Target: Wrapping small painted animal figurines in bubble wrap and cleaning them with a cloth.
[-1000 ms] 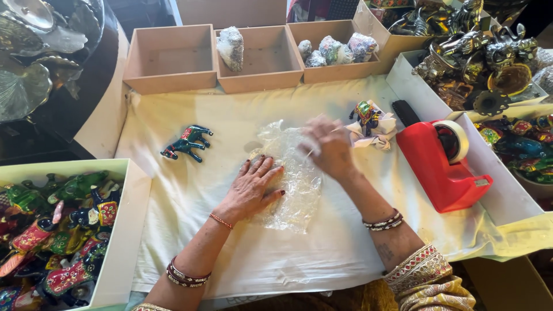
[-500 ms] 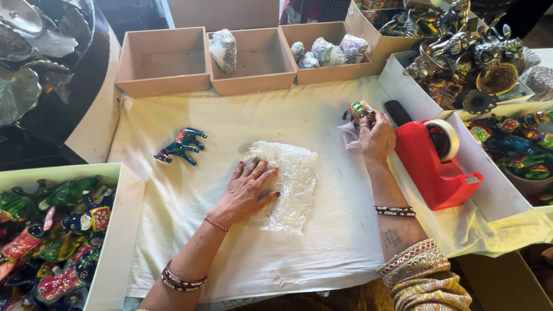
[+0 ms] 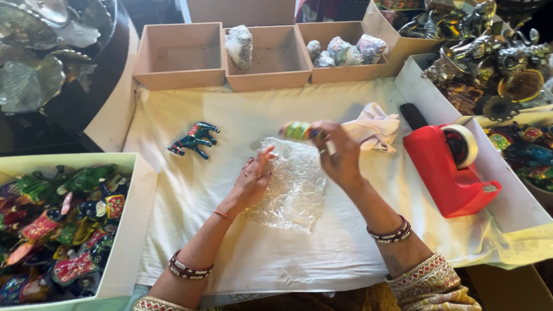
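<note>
My left hand (image 3: pixel 252 183): lies flat, fingers spread and slack, gripping nothing, pressing the left edge of a sheet of bubble wrap (image 3: pixel 294 187)
My right hand (image 3: pixel 339 154): fingers closed around a small painted figurine (image 3: pixel 296 130), held just above the top edge of the wrap; only its green and yellow end shows beyond my fingertips, the rest is hidden in my hand
Bubble wrap: clear, crinkled, glossy plastic, roughly oblong, spread on the cloth between my two hands
Cloth (image 3: pixel 242 121): pale cream fabric, smooth with soft creases, covering the table; its near edge is cut off at the bottom of the view
Elephant figurine (image 3: pixel 194 139): teal with red and gold paint, hard and shiny, lying on the cloth well to the left of my left hand
Crumpled tissue (image 3: pixel 374 126): soft white paper, bunched up just behind my right hand
Tape dispenser (image 3: pixel 446 167): heavy red plastic, wedge shaped, with a roll of clear tape on top, to the right of my right hand
Three cardboard trays (image 3: pixel 178 78): shallow brown squares along the far edge; the left one bare, the middle holding one wrapped bundle (image 3: pixel 239 45), the right holding several
White box on the left (image 3: pixel 135 213): packed with glossy multicoloured figurines, tangled together and hard to tell apart
Right side: metallic ornaments, gold and silver, jumbled and partly cut off
My wrists: beaded bangles, embroidered sleeve cuffs at the bottom edge
</note>
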